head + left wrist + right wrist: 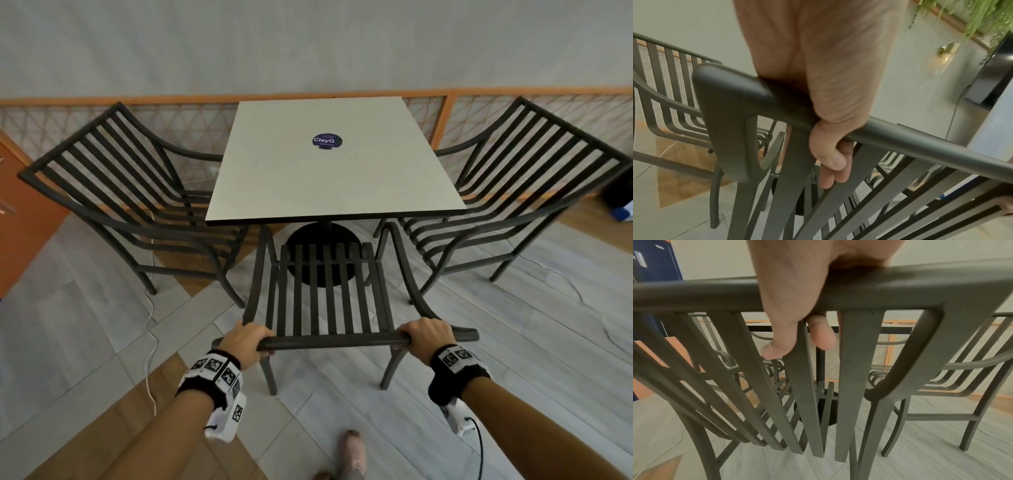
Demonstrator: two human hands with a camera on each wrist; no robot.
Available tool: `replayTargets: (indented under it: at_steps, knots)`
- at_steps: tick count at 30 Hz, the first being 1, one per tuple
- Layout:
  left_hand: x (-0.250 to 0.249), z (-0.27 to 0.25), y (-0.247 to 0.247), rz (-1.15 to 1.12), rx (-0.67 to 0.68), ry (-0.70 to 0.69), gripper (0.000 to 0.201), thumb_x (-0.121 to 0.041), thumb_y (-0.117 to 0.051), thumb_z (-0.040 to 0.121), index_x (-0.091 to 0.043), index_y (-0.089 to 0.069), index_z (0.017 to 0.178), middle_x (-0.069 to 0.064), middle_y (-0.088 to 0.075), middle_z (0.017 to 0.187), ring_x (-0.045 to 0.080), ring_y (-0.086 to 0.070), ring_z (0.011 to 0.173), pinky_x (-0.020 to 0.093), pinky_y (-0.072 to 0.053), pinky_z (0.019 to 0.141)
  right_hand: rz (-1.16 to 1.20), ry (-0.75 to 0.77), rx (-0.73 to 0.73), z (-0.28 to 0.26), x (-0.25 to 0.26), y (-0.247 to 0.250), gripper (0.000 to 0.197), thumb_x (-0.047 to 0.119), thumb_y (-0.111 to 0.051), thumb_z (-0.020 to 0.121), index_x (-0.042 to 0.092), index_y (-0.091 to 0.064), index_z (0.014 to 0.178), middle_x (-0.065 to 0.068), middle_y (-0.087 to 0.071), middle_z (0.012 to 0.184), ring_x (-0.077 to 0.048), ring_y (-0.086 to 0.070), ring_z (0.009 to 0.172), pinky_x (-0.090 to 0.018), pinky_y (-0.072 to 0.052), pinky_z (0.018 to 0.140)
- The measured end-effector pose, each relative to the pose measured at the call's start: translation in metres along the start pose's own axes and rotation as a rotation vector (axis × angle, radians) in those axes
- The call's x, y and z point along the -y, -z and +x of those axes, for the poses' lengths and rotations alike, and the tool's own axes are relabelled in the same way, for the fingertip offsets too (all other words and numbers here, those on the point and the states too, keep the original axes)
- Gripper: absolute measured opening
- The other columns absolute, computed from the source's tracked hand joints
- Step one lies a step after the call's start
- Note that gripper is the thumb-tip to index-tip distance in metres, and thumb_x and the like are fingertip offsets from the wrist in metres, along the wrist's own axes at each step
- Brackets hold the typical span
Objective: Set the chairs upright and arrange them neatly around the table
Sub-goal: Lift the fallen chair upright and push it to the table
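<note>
A dark slatted metal chair (325, 291) stands upright in front of me, its seat facing the square pale table (335, 164). My left hand (251, 339) grips the left end of its top rail (900, 138), fingers curled under the bar. My right hand (426, 334) grips the rail's right part (694, 295), thumb and fingers wrapped round it. Two more upright chairs of the same kind stand at the table, the left chair (130, 192) and the right chair (507, 192), both turned toward it.
The table stands on a black round base (320, 257) against a low lattice railing (171, 126). A white cable (150, 342) trails over the tiled floor at the left. My shoe (352, 452) is just behind the chair. A dark bag (620, 202) lies far right.
</note>
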State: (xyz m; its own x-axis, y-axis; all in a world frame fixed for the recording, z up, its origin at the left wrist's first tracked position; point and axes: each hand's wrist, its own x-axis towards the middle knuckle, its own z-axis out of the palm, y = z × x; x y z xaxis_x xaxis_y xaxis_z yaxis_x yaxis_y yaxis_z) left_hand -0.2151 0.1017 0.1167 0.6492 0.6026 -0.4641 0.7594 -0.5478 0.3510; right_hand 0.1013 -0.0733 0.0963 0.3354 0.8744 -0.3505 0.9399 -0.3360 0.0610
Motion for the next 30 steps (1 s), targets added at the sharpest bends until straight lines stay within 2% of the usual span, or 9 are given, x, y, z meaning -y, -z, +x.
replayTargets:
  at_steps: [5,9,11,15,18,22,25,28,30]
  knots:
    - [-0.001,0.038,0.022,0.011,-0.010,0.047,0.015,-0.015,-0.060,0.084,-0.027,-0.064,0.076,-0.011,-0.057,0.067,0.014,-0.054,0.076,0.050,-0.036,0.109,-0.020,0.025,-0.001,0.045,-0.011,0.017,0.027,0.055,-0.054,0.084,0.034,-0.066,0.095,0.006,-0.068,0.088,-0.019,-0.064,0.084,-0.032,-0.051,0.070]
    - [-0.005,0.058,0.035,0.037,-0.024,0.074,0.019,-0.007,-0.056,0.084,-0.021,-0.068,0.079,-0.001,-0.067,0.086,0.021,-0.058,0.097,0.049,-0.030,0.113,-0.043,0.035,0.000,0.069,-0.016,0.028,0.026,0.051,-0.053,0.085,0.031,-0.067,0.094,0.005,-0.069,0.089,-0.020,-0.064,0.084,-0.031,-0.050,0.069]
    - [-0.005,0.064,0.037,0.035,-0.028,0.093,0.022,-0.006,-0.056,0.083,-0.023,-0.067,0.076,-0.003,-0.067,0.084,0.021,-0.058,0.099,0.049,-0.028,0.114,-0.032,0.043,0.007,0.076,-0.018,0.030,0.024,0.050,-0.053,0.085,0.031,-0.067,0.093,0.005,-0.069,0.087,-0.020,-0.064,0.083,-0.032,-0.050,0.069]
    - [-0.003,0.069,0.033,0.023,-0.067,0.084,0.020,-0.015,-0.061,0.081,-0.028,-0.062,0.066,-0.010,-0.064,0.068,0.013,-0.062,0.077,0.049,-0.040,0.107,0.029,0.049,0.020,0.077,-0.022,0.030,0.013,0.035,-0.055,0.087,0.030,-0.065,0.092,0.005,-0.067,0.084,-0.018,-0.063,0.080,-0.030,-0.051,0.070]
    - [-0.005,0.061,0.026,-0.005,-0.112,0.072,0.012,-0.019,-0.062,0.082,-0.031,-0.062,0.085,-0.007,-0.067,0.080,0.017,-0.064,0.086,0.043,-0.048,0.097,0.101,0.076,0.033,0.072,-0.018,0.030,0.012,0.025,-0.053,0.089,0.026,-0.061,0.097,0.004,-0.063,0.086,-0.018,-0.062,0.084,-0.029,-0.051,0.075]
    - [0.014,0.048,0.015,-0.173,-0.198,0.033,0.027,-0.022,-0.063,0.082,-0.039,-0.057,0.102,-0.011,-0.065,0.101,0.013,-0.057,0.103,0.041,-0.046,0.100,0.105,0.267,0.087,0.071,0.003,0.051,0.018,0.032,-0.056,0.087,0.028,-0.055,0.105,0.004,-0.057,0.101,-0.014,-0.057,0.089,-0.031,-0.050,0.082]
    - [0.030,0.033,0.028,-0.226,-0.215,-0.050,0.041,-0.019,-0.063,0.084,-0.042,-0.054,0.117,-0.016,-0.061,0.117,0.005,-0.054,0.112,0.030,-0.042,0.104,0.108,0.426,0.160,0.079,0.040,0.086,0.017,0.037,-0.053,0.088,0.029,-0.055,0.103,0.004,-0.058,0.104,-0.013,-0.056,0.091,-0.029,-0.049,0.081]
    - [0.057,0.028,0.049,-0.254,-0.167,-0.111,0.042,-0.014,-0.062,0.084,-0.048,-0.054,0.108,-0.018,-0.061,0.115,-0.006,-0.052,0.106,0.015,-0.039,0.096,0.115,0.617,0.140,0.098,0.092,0.121,0.021,0.041,-0.051,0.090,0.030,-0.056,0.107,0.005,-0.059,0.108,-0.009,-0.054,0.091,-0.026,-0.046,0.081]
    - [0.080,0.027,0.068,-0.250,-0.115,-0.114,0.036,-0.018,-0.063,0.084,-0.046,-0.058,0.105,-0.019,-0.062,0.114,-0.006,-0.052,0.104,0.018,-0.041,0.097,0.145,0.713,0.093,0.116,0.132,0.143,0.021,0.041,-0.050,0.090,0.029,-0.057,0.106,0.005,-0.060,0.108,-0.007,-0.055,0.089,-0.025,-0.047,0.080]
